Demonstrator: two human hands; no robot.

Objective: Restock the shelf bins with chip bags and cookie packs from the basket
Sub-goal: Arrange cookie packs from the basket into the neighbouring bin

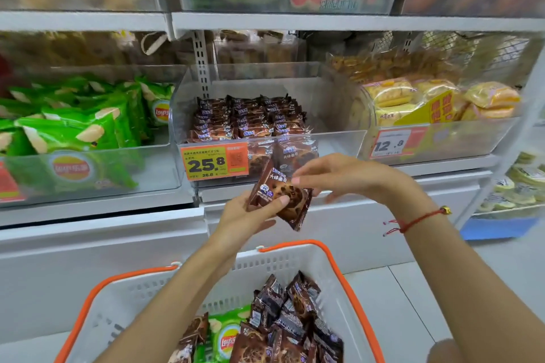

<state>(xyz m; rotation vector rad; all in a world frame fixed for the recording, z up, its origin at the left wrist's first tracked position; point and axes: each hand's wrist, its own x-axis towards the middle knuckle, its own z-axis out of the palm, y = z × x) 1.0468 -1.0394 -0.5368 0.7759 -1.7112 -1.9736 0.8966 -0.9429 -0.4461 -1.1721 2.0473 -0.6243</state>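
A cookie pack (280, 196) sits gripped in our left hand (244, 215), while our right hand (333, 177) fingers pinch its top edge, above the basket (295, 262).

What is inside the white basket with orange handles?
The basket holds many brown cookie packs and one green chip bag. The person's left forearm covers its left side, and the packs hide the bottom and whatever lies under them.

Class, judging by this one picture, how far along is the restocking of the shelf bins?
Done: the middle bin already holds rows of cookie packs. In hand: both hands, left and right, hold one cookie pack. Left: the basket still holds cookie packs and a green chip bag.
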